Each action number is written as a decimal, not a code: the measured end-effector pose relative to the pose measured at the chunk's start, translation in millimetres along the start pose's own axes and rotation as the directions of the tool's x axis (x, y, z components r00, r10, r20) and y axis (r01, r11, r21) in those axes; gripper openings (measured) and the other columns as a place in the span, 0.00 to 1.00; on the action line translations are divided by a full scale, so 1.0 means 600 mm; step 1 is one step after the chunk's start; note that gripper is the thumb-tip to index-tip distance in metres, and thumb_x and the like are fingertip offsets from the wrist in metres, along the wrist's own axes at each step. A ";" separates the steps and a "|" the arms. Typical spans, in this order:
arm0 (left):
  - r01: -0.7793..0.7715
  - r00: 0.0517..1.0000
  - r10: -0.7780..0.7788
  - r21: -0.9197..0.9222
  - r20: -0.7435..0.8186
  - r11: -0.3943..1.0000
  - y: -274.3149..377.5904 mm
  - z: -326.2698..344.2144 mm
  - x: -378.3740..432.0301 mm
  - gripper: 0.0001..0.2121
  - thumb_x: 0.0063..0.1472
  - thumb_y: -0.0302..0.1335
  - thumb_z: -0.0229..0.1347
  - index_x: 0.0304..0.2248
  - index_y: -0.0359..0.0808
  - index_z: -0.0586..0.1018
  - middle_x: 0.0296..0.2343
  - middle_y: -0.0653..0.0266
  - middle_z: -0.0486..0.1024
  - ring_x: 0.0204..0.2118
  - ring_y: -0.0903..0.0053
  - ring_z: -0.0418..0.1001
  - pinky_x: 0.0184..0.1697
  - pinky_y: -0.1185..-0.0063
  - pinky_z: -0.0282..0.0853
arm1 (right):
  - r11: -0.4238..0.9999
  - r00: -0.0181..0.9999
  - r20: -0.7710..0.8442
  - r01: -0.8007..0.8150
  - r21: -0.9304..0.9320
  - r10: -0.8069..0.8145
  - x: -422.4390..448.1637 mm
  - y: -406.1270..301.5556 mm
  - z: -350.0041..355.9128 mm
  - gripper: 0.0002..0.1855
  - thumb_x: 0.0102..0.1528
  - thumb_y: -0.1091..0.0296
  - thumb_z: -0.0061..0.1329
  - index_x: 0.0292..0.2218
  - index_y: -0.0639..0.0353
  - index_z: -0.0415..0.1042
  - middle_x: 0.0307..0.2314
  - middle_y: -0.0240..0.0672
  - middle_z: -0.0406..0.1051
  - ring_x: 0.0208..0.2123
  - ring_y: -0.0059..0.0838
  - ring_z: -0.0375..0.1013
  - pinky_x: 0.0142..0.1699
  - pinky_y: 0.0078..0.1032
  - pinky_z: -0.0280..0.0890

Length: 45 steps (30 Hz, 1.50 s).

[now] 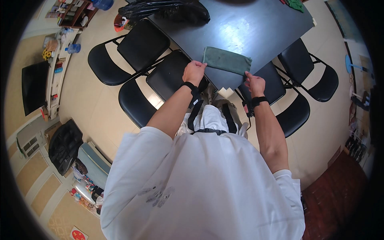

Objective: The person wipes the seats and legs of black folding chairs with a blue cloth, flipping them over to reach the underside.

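A dark green cloth (pixel 227 61), folded into a long rectangle, is at the near corner of the dark table (pixel 192 39). My left hand (pixel 194 72) pinches its near left corner between thumb and fingers. At the near right corner, my right hand (pixel 255 83) grips the edge with its fingertips. Whether the cloth rests flat on the tabletop or is slightly raised, I cannot tell. Both wrists wear black bands, and a pale corner guard (pixel 225 92) covers the table corner between my arms.
Black folding chairs (pixel 144 40) stand along the left table edge, with more black chairs (pixel 297 61) on the right. A black plastic bag (pixel 183 12) lies on the table's far left part. Another green cloth (pixel 295 4) is at the far right. A red bin (pixel 120 23) stands behind the chairs.
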<state>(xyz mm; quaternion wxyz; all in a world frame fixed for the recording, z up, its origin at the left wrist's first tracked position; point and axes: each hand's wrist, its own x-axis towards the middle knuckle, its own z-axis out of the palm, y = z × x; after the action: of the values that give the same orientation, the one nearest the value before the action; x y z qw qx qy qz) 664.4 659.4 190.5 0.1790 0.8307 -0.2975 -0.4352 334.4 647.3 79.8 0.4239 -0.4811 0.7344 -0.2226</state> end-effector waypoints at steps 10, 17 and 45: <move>-0.038 0.991 0.081 -0.356 0.106 0.934 -0.012 0.052 0.010 0.17 0.59 0.39 0.64 0.38 0.33 0.80 0.28 0.63 0.83 0.30 0.74 0.81 0.35 0.76 0.75 | 0.975 0.970 -0.100 0.222 0.011 -0.220 0.020 -0.041 -0.041 0.14 0.52 0.62 0.63 0.29 0.59 0.71 0.25 0.32 0.76 0.22 0.26 0.76 0.28 0.27 0.69; -0.002 0.974 0.101 -0.444 0.201 0.896 -0.019 0.032 0.008 0.14 0.62 0.33 0.62 0.40 0.31 0.75 0.28 0.64 0.81 0.26 0.78 0.78 0.30 0.79 0.73 | 0.933 0.913 -0.196 0.340 -0.114 -0.357 -0.104 -0.332 0.045 0.16 0.54 0.60 0.61 0.36 0.61 0.73 0.32 0.38 0.77 0.35 0.30 0.77 0.42 0.29 0.70; 0.487 0.792 0.208 -0.799 0.575 0.354 -0.061 -0.034 -0.084 0.28 0.69 0.51 0.48 0.52 0.31 0.73 0.48 0.55 0.77 0.51 0.66 0.74 0.57 0.68 0.68 | 0.692 0.836 0.527 -0.291 0.660 -0.151 -0.178 -0.389 0.012 0.20 0.60 0.73 0.53 0.52 0.66 0.69 0.46 0.35 0.73 0.49 0.26 0.71 0.55 0.26 0.64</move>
<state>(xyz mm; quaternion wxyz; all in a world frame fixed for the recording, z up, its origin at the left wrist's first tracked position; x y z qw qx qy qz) 671.1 720.7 212.9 0.4706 0.4253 0.0380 -0.7722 480.2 641.3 291.2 0.7756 -0.2893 0.4550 -0.3282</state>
